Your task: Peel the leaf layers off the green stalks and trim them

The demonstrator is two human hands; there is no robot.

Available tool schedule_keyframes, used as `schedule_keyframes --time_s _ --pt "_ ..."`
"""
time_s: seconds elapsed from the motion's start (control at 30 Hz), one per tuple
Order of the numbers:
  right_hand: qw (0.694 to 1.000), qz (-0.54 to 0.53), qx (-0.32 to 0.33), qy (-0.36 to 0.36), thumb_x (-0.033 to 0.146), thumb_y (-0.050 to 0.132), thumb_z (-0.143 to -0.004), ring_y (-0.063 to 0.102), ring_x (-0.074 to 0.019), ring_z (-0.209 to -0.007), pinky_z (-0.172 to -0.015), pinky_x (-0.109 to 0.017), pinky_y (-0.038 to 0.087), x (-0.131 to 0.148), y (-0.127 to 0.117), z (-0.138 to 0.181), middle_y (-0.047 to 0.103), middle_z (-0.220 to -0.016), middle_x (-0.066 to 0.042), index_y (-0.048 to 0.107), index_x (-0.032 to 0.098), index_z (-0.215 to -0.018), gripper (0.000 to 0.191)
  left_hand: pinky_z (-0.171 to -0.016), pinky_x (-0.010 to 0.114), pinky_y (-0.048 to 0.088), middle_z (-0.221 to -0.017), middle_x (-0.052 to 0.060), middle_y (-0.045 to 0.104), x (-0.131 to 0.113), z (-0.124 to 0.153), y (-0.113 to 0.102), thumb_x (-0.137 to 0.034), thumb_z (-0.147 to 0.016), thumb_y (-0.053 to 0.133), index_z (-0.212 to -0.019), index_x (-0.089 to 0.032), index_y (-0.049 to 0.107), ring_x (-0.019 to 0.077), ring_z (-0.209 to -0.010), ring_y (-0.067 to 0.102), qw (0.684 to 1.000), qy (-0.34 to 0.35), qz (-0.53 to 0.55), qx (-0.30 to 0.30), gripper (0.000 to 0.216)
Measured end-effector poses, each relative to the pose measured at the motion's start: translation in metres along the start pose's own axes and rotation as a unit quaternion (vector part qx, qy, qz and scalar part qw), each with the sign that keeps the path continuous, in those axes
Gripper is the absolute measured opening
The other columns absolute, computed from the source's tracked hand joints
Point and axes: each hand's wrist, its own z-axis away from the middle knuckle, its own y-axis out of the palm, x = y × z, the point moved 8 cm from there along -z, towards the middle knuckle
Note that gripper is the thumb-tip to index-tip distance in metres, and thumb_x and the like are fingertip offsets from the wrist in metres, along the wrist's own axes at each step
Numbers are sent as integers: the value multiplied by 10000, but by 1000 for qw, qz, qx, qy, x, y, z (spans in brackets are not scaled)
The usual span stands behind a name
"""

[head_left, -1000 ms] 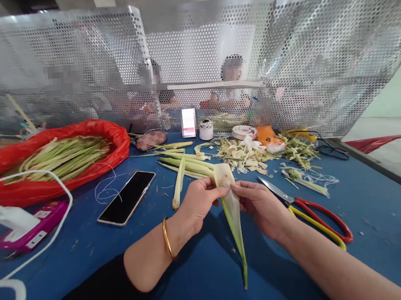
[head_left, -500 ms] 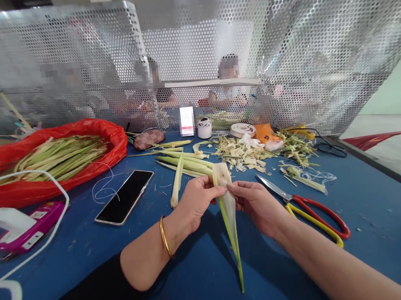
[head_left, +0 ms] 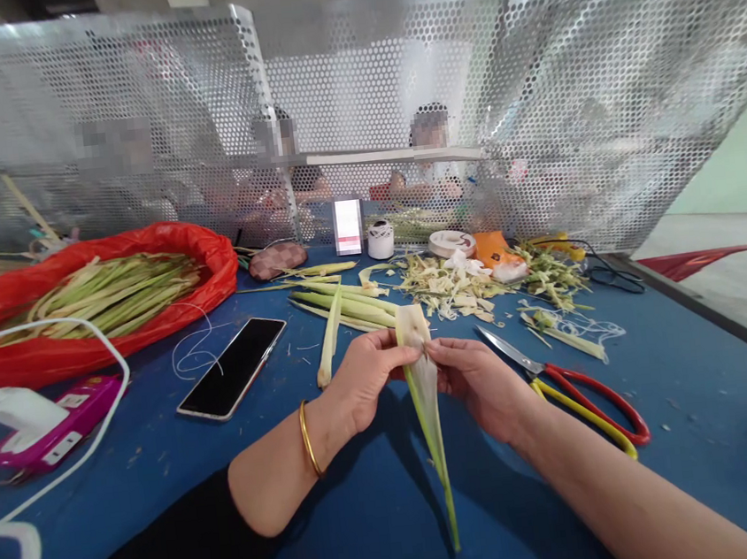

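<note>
L hand & R hand are pinching a leaf, thumbs & fingers clamping opp. edges nr its broad top, narrow end pointing wearer-ward over the table, prob. handling light, bendy & easily split, so wide end's best for holding.

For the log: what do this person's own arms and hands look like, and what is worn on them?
The left hand is ungloved, with a smooth, thin gold-coloured bangle at the wrist and a plain black sleeve ending partway along the arm. The right hand is ungloved too; no sleeve or bangle shows on that forearm.
</note>
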Motion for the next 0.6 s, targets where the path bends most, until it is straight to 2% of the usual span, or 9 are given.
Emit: schedule_keyframes --time_s 0.13,0.3,0.37,0.6 --pt "1000 24 14 -14 381 772 -652 480 -127 -552 -586 -274 377 1 2 0 583 -597 6 639 176 -649 244 -691 311 472 -792 58 683 -2 2 0 -234 -636 723 -803 -137 702 175 -709 608 1000 17 -22 -12 195" --pt "988 121 -45 -83 468 734 -682 460 -127 -569 -595 -269 351 13 -2 3 545 -566 27 592 197 -609 315 -602 264 417 -794 54 678 -5 2 0 -242 -649 712 -846 -140 698 165 -699 584 995 35 -88 -10 222" --pt "983 147 -49 -99 494 717 -695 458 -129 -580 -591 -270 343 16 -1 4 559 -582 23 598 198 -613 329 -592 261 411 -786 52 673 -3 2 2 -267 -673 702 -855 -143 697 163 -690 582 996 27 -88 2 221" --pt "990 102 -10 -93 418 729 -703 509 -147 -642 -653 -276 384 13 4 3 571 -623 14 611 192 -628 266 -626 267 443 -744 30 649 1 3 6 -334 -731 690 -846 -151 663 150 -661 583 999 10 -33 4 218"
